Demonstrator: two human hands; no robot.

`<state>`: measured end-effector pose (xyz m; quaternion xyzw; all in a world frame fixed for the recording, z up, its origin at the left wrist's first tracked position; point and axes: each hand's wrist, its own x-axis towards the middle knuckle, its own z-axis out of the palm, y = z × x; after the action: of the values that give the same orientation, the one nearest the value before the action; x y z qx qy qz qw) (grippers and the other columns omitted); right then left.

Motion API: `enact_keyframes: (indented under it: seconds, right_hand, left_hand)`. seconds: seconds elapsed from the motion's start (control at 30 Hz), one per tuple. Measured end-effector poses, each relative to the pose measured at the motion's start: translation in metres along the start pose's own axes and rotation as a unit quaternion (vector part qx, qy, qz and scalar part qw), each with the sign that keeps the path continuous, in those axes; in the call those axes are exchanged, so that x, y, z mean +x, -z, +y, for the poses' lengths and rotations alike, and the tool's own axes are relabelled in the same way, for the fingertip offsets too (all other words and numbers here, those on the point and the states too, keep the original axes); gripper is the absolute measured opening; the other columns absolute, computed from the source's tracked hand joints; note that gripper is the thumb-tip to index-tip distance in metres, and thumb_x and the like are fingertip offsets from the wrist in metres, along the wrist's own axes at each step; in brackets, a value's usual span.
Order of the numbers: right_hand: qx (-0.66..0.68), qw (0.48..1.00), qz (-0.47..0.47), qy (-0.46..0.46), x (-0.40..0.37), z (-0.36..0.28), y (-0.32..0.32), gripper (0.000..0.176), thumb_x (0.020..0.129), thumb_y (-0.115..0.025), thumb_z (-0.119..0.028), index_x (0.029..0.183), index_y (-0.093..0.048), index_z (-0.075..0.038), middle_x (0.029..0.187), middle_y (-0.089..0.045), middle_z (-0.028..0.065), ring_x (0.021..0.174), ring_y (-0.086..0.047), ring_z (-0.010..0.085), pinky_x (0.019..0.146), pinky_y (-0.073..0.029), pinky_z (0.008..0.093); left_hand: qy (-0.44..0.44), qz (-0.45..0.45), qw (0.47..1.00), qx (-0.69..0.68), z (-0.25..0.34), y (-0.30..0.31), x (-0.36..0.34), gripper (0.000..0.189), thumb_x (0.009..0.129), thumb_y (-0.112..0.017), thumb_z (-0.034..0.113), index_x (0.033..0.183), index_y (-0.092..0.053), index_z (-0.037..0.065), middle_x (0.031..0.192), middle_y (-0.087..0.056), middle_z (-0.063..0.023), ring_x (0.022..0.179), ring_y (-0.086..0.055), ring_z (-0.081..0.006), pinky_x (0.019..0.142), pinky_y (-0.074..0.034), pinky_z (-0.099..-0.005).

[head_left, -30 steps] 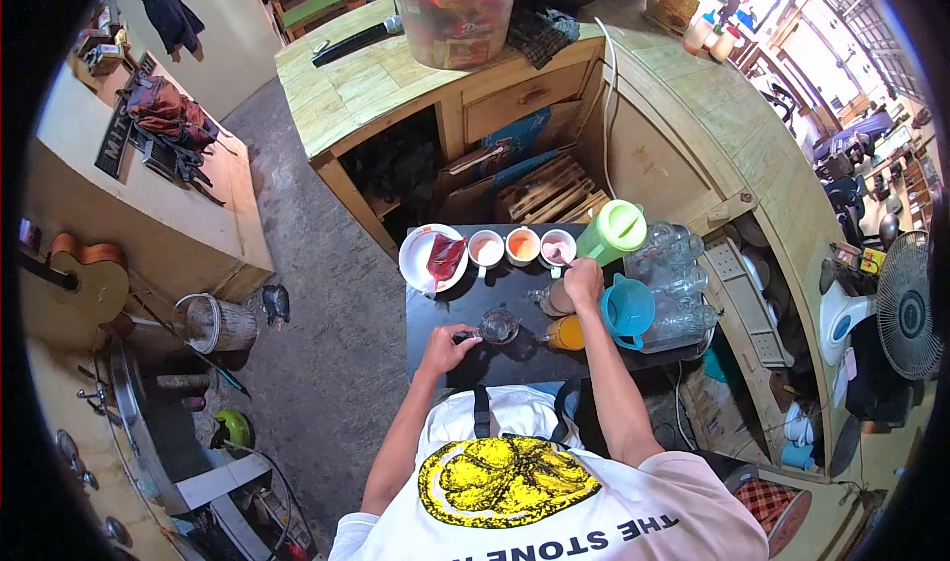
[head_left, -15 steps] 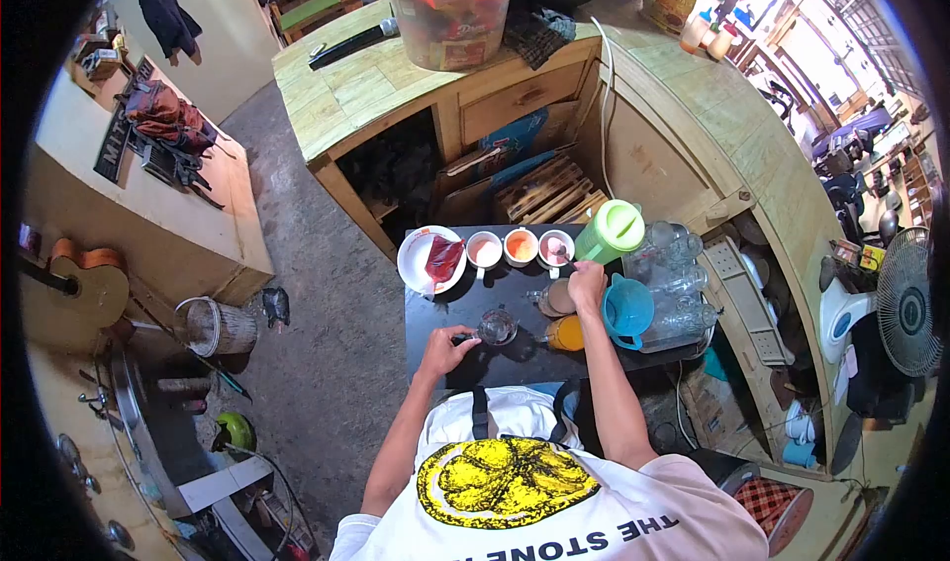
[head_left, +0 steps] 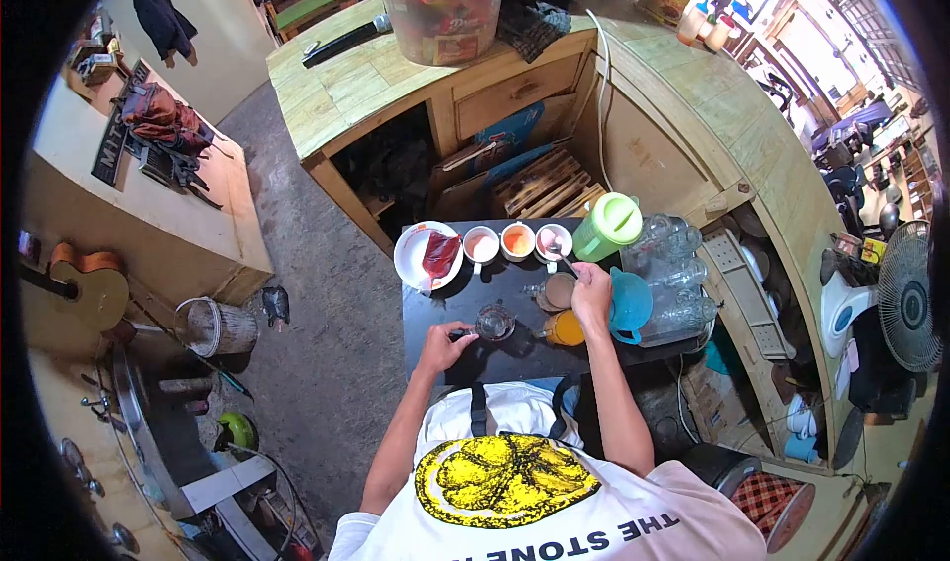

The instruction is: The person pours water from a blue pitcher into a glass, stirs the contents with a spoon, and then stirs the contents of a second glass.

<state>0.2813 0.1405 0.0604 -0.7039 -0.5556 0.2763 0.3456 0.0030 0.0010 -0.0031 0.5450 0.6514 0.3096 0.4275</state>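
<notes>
My left hand [head_left: 442, 347] grips the handle of a clear glass mug [head_left: 495, 323] standing on the dark table [head_left: 475, 368]; it looks empty. My right hand [head_left: 592, 292] is closed on a spoon [head_left: 565, 259], whose tip is in the rightmost white cup [head_left: 553, 253], among pinkish powder. Two more white cups, one with pale pink contents [head_left: 481, 255] and one with orange contents [head_left: 517, 253], stand to its left. Beside my right wrist are a glass mug of brown drink [head_left: 559, 291] and one of orange drink [head_left: 565, 329].
A white bowl [head_left: 403, 264] holding a dark red packet [head_left: 442, 254] sits at the table's far left. On the right stand a lidded green pitcher [head_left: 608, 227], a blue pitcher [head_left: 630, 304] and a tray of several clear glass mugs [head_left: 678, 294]. A wooden counter [head_left: 346, 91] borders the far side.
My right hand has shifted slightly, and more of the spoon shows at the rightmost cup. My left hand keeps its hold on the glass mug. The whole view has moved a little.
</notes>
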Motion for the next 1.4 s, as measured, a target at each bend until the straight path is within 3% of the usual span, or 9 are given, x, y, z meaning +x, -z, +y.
enact_keyframes:
  seconds: [0.17, 0.27, 0.4, 0.53, 0.7, 0.83, 0.97, 1.27, 1.4]
  right_hand:
    - [0.057, 0.997, -0.025, 0.05, -0.03, 0.005, 0.019, 0.024, 0.104, -0.049, -0.011, 0.104, -0.07, 0.0, 0.071, -0.059, 0.0043, 0.067, -0.053, 0.0124, 0.063, -0.044, 0.0316]
    - [0.018, 0.994, -0.108, -0.005, -0.06, -0.038, 0.054, 0.023, 0.101, -0.049, -0.009, 0.103, -0.07, 0.001, 0.079, -0.067, 0.0164, 0.072, -0.064, 0.0255, 0.07, -0.049, 0.0382]
    - [0.077, 0.986, -0.142, 0.043, -0.091, -0.036, 0.062, 0.022, 0.103, -0.05, -0.008, 0.103, -0.07, 0.001, 0.07, -0.051, -0.0021, 0.064, -0.043, 0.0079, 0.058, -0.037, 0.0284]
    - [0.088, 0.972, -0.219, -0.013, -0.108, -0.047, 0.074, 0.02, 0.102, -0.052, -0.009, 0.102, -0.07, 0.001, 0.073, -0.056, -0.0023, 0.065, -0.044, 0.0066, 0.06, -0.038, 0.0257]
    - [0.032, 0.979, -0.187, 0.079, -0.114, -0.041, 0.054, 0.014, 0.096, -0.061, -0.012, 0.1, -0.07, -0.001, 0.085, -0.072, 0.0187, 0.081, -0.072, 0.034, 0.069, -0.053, 0.0432]
    - [-0.13, 0.958, -0.167, 0.191, -0.12, -0.036, 0.03, 0.011, 0.095, -0.063, -0.012, 0.099, -0.065, -0.002, 0.087, -0.071, 0.02, 0.08, -0.069, 0.0413, 0.067, -0.053, 0.0499]
    - [-0.204, 0.934, -0.183, 0.228, -0.129, -0.03, 0.013, 0.009, 0.098, -0.06, -0.012, 0.098, -0.058, -0.003, 0.086, -0.068, 0.0195, 0.077, -0.068, 0.0414, 0.067, -0.053, 0.0502]
    - [-0.124, 0.948, -0.153, 0.252, -0.129, -0.025, 0.017, 0.007, 0.097, -0.06, -0.007, 0.097, -0.059, 0.001, 0.088, -0.067, 0.0223, 0.079, -0.067, 0.0423, 0.068, -0.053, 0.049]
    - [0.031, 0.965, -0.124, 0.228, -0.116, -0.023, 0.026, 0.006, 0.097, -0.06, -0.003, 0.099, -0.062, 0.002, 0.08, -0.066, 0.0164, 0.069, -0.067, 0.0288, 0.062, -0.052, 0.0388]
  left_hand:
    - [-0.015, 0.009, 1.0, -0.005, 0.0, 0.0, 0.0, 0.025, 0.084, -0.08, 0.02, 0.1, -0.077, 0.001, 0.091, -0.077, -0.0171, 0.081, -0.074, -0.0251, 0.076, -0.055, -0.0361]
    - [-0.033, 0.026, 0.999, -0.021, -0.005, -0.003, -0.001, 0.025, 0.085, -0.08, 0.02, 0.101, -0.077, 0.001, 0.09, -0.077, -0.0167, 0.079, -0.074, -0.0237, 0.075, -0.055, -0.0361]
    - [-0.002, 0.013, 1.0, -0.008, -0.006, -0.002, -0.001, 0.025, 0.085, -0.08, 0.021, 0.102, -0.077, 0.002, 0.088, -0.076, -0.0172, 0.076, -0.072, -0.0225, 0.072, -0.054, -0.0366]
    - [-0.027, 0.027, 0.999, -0.019, -0.008, -0.005, -0.001, 0.026, 0.085, -0.08, 0.022, 0.102, -0.077, 0.002, 0.084, -0.075, -0.017, 0.07, -0.069, -0.02, 0.066, -0.052, -0.0356]
    - [-0.039, 0.038, 0.998, -0.023, -0.015, -0.009, 0.0, 0.026, 0.085, -0.08, 0.022, 0.102, -0.077, 0.003, 0.084, -0.075, -0.0166, 0.069, -0.069, -0.0206, 0.065, -0.051, -0.0348]
    - [-0.013, 0.019, 1.0, -0.02, -0.014, -0.007, 0.0, 0.026, 0.085, -0.08, 0.023, 0.102, -0.077, 0.004, 0.087, -0.076, -0.0168, 0.074, -0.072, -0.025, 0.069, -0.053, -0.0355]
    - [-0.011, 0.026, 1.0, -0.001, 0.0, -0.003, -0.003, 0.026, 0.085, -0.08, 0.024, 0.102, -0.077, 0.004, 0.086, -0.076, -0.0173, 0.074, -0.072, -0.0269, 0.07, -0.053, -0.0371]
    - [-0.036, 0.044, 0.998, -0.024, -0.01, -0.008, -0.002, 0.026, 0.085, -0.08, 0.023, 0.102, -0.078, 0.004, 0.087, -0.075, -0.0187, 0.076, -0.073, -0.0266, 0.072, -0.054, -0.0374]
    - [-0.017, 0.031, 0.999, -0.019, -0.006, -0.005, -0.001, 0.025, 0.085, -0.08, 0.021, 0.102, -0.077, 0.002, 0.086, -0.075, -0.0182, 0.075, -0.072, -0.0258, 0.072, -0.054, -0.037]
